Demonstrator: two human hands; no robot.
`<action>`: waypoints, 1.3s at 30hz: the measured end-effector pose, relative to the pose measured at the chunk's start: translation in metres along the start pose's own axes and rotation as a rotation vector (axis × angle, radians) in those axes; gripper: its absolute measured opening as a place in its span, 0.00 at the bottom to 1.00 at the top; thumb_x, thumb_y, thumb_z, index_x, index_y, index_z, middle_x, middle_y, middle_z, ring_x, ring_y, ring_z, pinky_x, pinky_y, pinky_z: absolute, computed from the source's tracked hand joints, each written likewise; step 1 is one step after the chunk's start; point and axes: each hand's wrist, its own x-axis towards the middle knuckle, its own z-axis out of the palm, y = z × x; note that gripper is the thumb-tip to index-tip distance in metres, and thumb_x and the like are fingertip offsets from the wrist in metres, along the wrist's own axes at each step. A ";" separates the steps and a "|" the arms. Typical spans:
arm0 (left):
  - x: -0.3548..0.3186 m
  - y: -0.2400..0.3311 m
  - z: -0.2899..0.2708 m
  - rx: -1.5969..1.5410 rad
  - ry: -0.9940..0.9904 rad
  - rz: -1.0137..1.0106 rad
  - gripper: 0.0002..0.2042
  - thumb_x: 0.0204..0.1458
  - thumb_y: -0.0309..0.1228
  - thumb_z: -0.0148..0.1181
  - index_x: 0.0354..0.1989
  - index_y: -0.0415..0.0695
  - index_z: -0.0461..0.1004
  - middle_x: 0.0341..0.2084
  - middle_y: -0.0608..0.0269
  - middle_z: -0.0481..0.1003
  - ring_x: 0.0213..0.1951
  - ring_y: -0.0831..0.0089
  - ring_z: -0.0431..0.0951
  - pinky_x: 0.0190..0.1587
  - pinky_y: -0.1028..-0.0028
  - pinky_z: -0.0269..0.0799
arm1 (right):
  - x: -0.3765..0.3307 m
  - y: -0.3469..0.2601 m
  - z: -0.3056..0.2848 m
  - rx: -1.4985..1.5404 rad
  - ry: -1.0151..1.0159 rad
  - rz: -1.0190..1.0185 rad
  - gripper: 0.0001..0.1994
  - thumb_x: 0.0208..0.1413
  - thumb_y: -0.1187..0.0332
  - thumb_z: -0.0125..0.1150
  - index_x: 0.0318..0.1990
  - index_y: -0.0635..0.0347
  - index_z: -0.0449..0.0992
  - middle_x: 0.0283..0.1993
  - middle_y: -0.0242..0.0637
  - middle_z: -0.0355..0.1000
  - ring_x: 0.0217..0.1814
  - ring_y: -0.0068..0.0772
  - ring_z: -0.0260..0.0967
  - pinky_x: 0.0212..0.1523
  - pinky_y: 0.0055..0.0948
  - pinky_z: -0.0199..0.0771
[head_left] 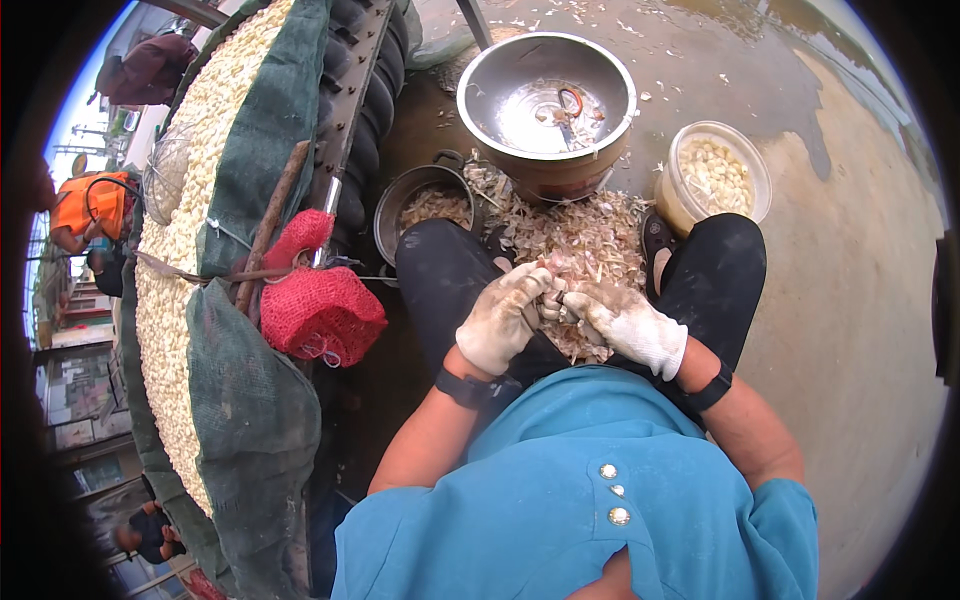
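My left hand and my right hand, both in stained white gloves, meet in front of my lap with fingers curled and pinched together. Whatever lies between the fingertips is small and mostly hidden by the gloves. Beneath and beyond them, between my knees, spreads a heap of pinkish-white garlic skins. Just past the heap stands a wide metal bowl, holding scraps and a small tool with a reddish loop. Right of it, a translucent tub is filled with pale peeled garlic cloves.
A dark pot with skins sits beyond my left knee. At left, a long load of pale cloves lies in green sheeting, with a red mesh bag and wooden stick alongside. People, one in orange, are farther left.
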 end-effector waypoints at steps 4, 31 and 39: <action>0.003 0.009 0.000 -0.229 0.011 -0.100 0.15 0.62 0.32 0.53 0.52 0.34 0.67 0.38 0.64 0.71 0.36 0.78 0.69 0.43 0.78 0.66 | 0.000 0.010 -0.004 -0.083 -0.037 -0.049 0.23 0.68 0.51 0.47 0.56 0.61 0.73 0.31 0.34 0.70 0.30 0.21 0.63 0.33 0.24 0.68; -0.006 0.040 0.016 -0.013 -0.037 -0.232 0.17 0.60 0.27 0.57 0.56 0.35 0.71 0.40 0.64 0.76 0.40 0.80 0.75 0.45 0.79 0.72 | 0.007 0.013 -0.018 -0.322 -0.039 -0.242 0.21 0.67 0.54 0.48 0.57 0.61 0.72 0.48 0.51 0.75 0.48 0.45 0.73 0.51 0.37 0.71; -0.006 0.035 0.011 -0.129 -0.070 -0.188 0.16 0.61 0.28 0.56 0.53 0.30 0.70 0.40 0.61 0.75 0.39 0.76 0.76 0.45 0.76 0.73 | 0.006 0.007 -0.016 -0.164 -0.055 -0.100 0.23 0.67 0.53 0.48 0.58 0.61 0.72 0.32 0.39 0.73 0.32 0.29 0.66 0.37 0.30 0.69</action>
